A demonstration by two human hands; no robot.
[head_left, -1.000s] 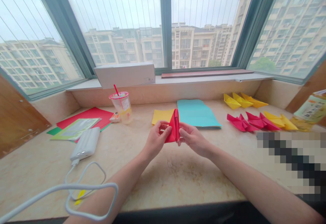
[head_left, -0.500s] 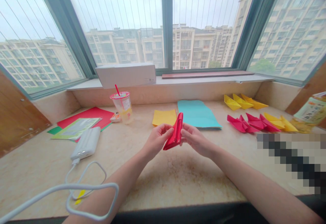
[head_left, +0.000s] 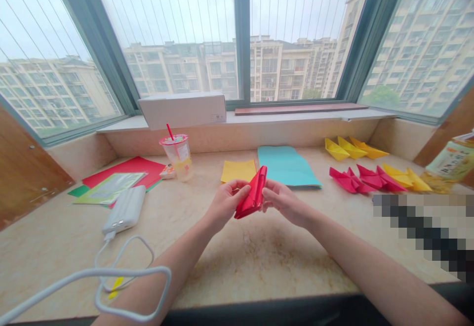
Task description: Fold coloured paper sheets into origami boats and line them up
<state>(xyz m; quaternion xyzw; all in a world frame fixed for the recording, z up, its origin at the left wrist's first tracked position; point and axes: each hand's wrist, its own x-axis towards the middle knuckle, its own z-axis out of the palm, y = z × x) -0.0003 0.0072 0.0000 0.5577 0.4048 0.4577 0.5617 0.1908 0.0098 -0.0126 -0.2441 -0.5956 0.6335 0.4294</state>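
Above the middle of the counter, a small folded piece of red paper (head_left: 252, 198) is held up and tilted between both hands. My left hand (head_left: 231, 198) grips its left side, thumb on the near face and fingers behind. My right hand (head_left: 278, 198) pinches its right edge between thumb and fingers. Several layers and creases show along the paper's right side. Just behind it lie a yellow paper square (head_left: 238, 171) and turquoise paper sheets (head_left: 289, 167). To the right sit yellow folded boats (head_left: 351, 149) and pinkish-red folded pieces (head_left: 377, 179).
At left are a red sheet (head_left: 142, 168), a white power bank (head_left: 125, 208) with a looped cable (head_left: 126, 270), and a plastic cup (head_left: 179, 158) with a straw. A jar (head_left: 454, 158) stands far right. A white box (head_left: 183, 108) rests on the sill; a blurred dark patch covers lower right.
The red paper has turned slightly, and more of its left face shows. Both hands keep hold of it in nearly the same place.
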